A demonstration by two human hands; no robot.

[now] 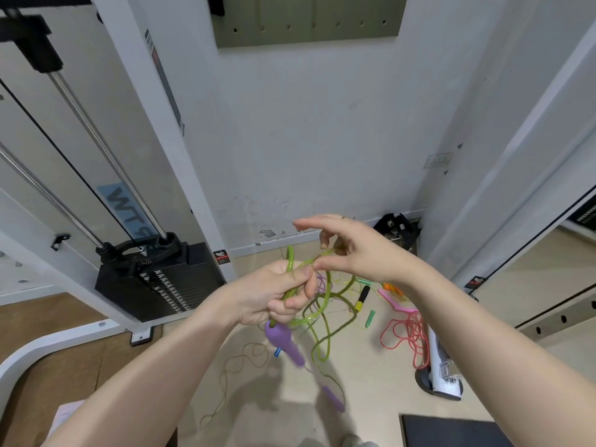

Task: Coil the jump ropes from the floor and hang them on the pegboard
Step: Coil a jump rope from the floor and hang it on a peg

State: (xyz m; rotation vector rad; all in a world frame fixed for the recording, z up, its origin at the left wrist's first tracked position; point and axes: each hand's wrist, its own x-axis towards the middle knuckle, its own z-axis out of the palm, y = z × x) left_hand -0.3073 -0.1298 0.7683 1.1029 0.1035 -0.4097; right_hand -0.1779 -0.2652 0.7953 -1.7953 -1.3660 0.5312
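Note:
My left hand (pixel 277 296) grips several loops of a green jump rope (pixel 322 314), whose purple handle (pixel 283 341) hangs just below the fist. A second purple handle (pixel 333 398) dangles lower on the same rope. My right hand (pixel 351 250) is raised beside it and pinches a strand of the green rope between thumb and curled fingers, index finger stretched out. On the floor lie a pink rope (pixel 403 330), a thin brown rope (pixel 238 369) and more tangled ropes (pixel 364 295). The green pegboard (pixel 309 24) hangs high on the wall ahead.
A white cable machine with a black weight stack (pixel 154 279) stands at the left. Another white machine frame (pixel 503 195) rises on the right. A black object (pixel 398 227) sits in the corner. A white post base (pixel 440 372) stands beside the pink rope.

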